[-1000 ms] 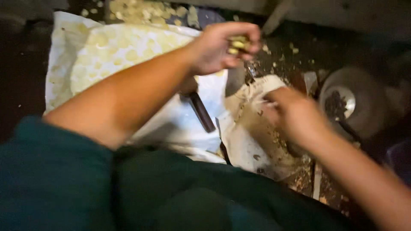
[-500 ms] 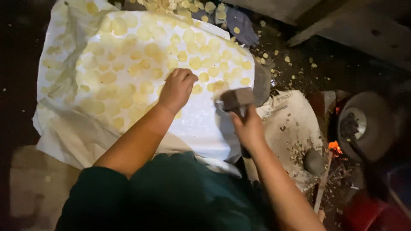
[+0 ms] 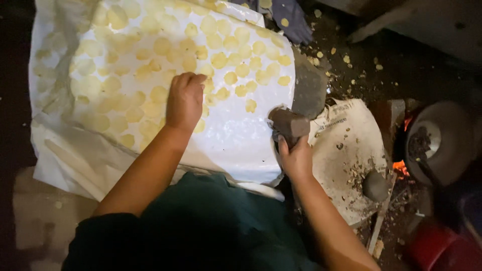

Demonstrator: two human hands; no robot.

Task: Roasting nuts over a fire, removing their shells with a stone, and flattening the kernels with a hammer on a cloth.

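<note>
From the head view, the left hand point(image 3: 185, 100) rests knuckles-up on a white sheet point(image 3: 236, 135) spread on the floor, its fingers curled over the flat yellow discs point(image 3: 150, 65) that cover much of the sheet; whether it pinches one cannot be told. The right hand point(image 3: 295, 155) is closed around a dark mallet-like block point(image 3: 288, 124), held just over the sheet's right edge. Beside it lie a flat grey stone point(image 3: 309, 88), a littered white sack point(image 3: 346, 150) and a round pan point(image 3: 437, 140) over a small fire point(image 3: 400, 166).

glossy white plastic sheet point(image 3: 236, 135), smooth and wrinkled, at the frame's centre and left, dotted with matt pale yellow discs point(image 3: 218, 60). right of centre, a rough, dull grey-brown stone block point(image 3: 289, 124). dark blue-green cloth garment point(image 3: 201, 226) at the bottom.
</note>
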